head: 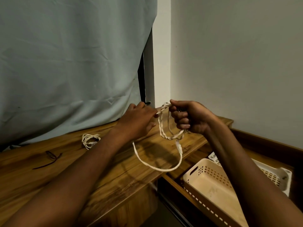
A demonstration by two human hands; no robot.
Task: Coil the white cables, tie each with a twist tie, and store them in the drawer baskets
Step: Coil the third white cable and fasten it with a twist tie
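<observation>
Up above the desk [101,163], the cable [161,126] hangs between both hands, partly wound into loops. The right hand [188,117] has its fingers curled round the gathered top of the loops, thumb on top, so the coil drops from the fist and hangs just left of it. The left hand [138,119] pinches a strand at the coil's upper left edge, its other fingers loosely spread toward the desk. From that pinch a long loose length sags in a wide bow below both hands, over the desk's front right edge, and rises again to a plug [179,146] that dangles under the coil. The hands sit close together with only the coil between them.

On the desk, left of the hands, lies a second cable [90,140], already bundled in a small coil. Nearer the desk's front left lie dark twist ties [49,158], one looped, one stretched out; how many is hard to tell.

Right of the desk and lower, an open drawer [268,145] holds two baskets: a cream basket [211,181] nearer the desk and a white basket [277,176] beyond it, partly behind the right forearm. A pale curtain [68,63] hangs behind the desk, its hem resting on the back of the top.
</observation>
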